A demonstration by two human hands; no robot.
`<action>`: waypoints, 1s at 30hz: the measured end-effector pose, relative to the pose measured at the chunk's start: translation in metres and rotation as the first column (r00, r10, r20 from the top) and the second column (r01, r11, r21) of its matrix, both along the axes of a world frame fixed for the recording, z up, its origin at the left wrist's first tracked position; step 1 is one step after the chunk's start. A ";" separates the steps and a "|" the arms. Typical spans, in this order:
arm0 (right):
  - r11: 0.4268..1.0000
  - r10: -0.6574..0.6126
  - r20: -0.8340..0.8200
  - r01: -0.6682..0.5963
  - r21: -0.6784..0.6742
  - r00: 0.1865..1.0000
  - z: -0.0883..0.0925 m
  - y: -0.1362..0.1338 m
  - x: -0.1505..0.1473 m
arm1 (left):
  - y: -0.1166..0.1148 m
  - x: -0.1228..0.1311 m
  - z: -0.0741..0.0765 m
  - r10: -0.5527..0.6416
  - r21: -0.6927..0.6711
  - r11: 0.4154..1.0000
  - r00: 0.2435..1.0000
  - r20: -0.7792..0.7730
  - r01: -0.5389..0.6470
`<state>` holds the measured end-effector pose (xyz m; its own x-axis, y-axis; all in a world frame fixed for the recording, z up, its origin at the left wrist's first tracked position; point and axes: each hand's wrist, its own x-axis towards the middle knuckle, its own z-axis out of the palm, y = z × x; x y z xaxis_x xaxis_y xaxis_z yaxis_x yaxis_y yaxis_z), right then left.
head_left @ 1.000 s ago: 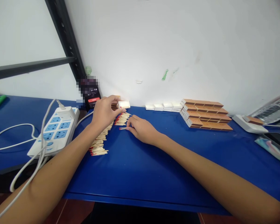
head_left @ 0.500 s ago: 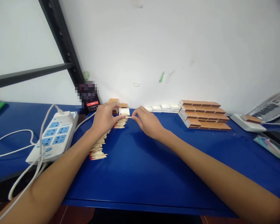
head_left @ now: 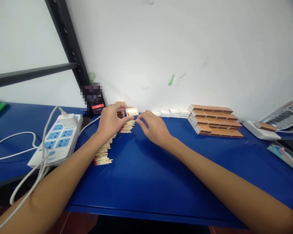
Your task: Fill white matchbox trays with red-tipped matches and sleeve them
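My left hand [head_left: 111,118] has its thumb and fingers closed around the left end of a small white matchbox tray [head_left: 133,111]. A bit of red shows inside the tray at its near left corner. Just right of it, my right hand [head_left: 153,125] is closed, thumb and forefinger almost touching near the tray's edge; anything between them is too small to make out. Below the hands, loose matches [head_left: 103,157] with red heads to the left lie in a long row, partly hidden by my left hand and forearm.
Brown matchboxes [head_left: 120,113] stand behind my left hand. White trays [head_left: 174,112] line the wall, beside stepped stacks of matchboxes [head_left: 217,122]. A power strip [head_left: 61,138] with white cables and a phone [head_left: 97,102] are at left; a white adapter [head_left: 261,130] lies at right.
A match stretched between both hands' fingertips no longer shows there. The tray has risen slightly and tilted in my left hand. The camera view has shifted a little.
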<state>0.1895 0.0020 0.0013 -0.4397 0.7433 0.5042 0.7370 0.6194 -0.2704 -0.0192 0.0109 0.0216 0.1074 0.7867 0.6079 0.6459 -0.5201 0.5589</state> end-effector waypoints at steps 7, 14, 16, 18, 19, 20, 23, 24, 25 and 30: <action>0.969 0.210 0.149 -0.186 -0.160 0.966 -0.019 -0.004 -0.021 | -0.002 -0.004 0.007 0.157 0.069 0.985 0.987 0.022 -0.158; 0.966 0.196 0.072 -0.180 -0.186 0.978 -0.027 -0.001 -0.026 | 0.000 -0.004 0.005 0.167 0.119 0.979 0.986 0.001 -0.166; 0.964 0.202 0.052 -0.189 -0.186 0.978 -0.028 0.000 -0.026 | 0.000 -0.004 0.005 0.171 0.125 0.977 0.985 0.000 -0.170; 0.963 0.208 0.044 -0.197 -0.184 0.977 -0.029 0.000 -0.026 | 0.000 -0.004 0.005 0.169 0.123 0.978 0.986 0.002 -0.168; 0.963 0.209 0.039 -0.199 -0.181 0.977 -0.030 0.001 -0.026 | 0.000 -0.004 0.005 0.167 0.123 0.978 0.986 0.004 -0.166; 0.964 0.210 0.034 -0.201 -0.175 0.977 -0.031 0.001 -0.026 | 0.000 -0.004 0.005 0.166 0.124 0.978 0.986 0.004 -0.165; 0.963 0.217 0.027 -0.210 -0.168 0.976 -0.032 0.001 -0.026 | 0.000 -0.004 0.005 0.165 0.124 0.979 0.986 -0.002 -0.164; 0.962 0.221 0.027 -0.214 -0.169 0.975 -0.032 0.001 -0.026 | 0.000 -0.004 0.005 0.165 0.123 0.979 0.986 -0.002 -0.163; 0.961 0.225 0.028 -0.217 -0.171 0.974 -0.032 0.001 -0.026 | 0.000 -0.004 0.005 0.164 0.122 0.979 0.987 0.000 -0.162; 0.959 0.220 0.016 -0.213 -0.187 0.975 -0.031 0.001 -0.026 | 0.000 -0.004 0.004 0.155 0.118 0.981 0.988 0.001 -0.154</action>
<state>0.1634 0.0031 -0.0294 -0.6156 0.7063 0.3494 0.6024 0.7077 -0.3692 -0.0233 0.0108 0.0258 -0.0046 0.7174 0.6966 0.7282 -0.4751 0.4940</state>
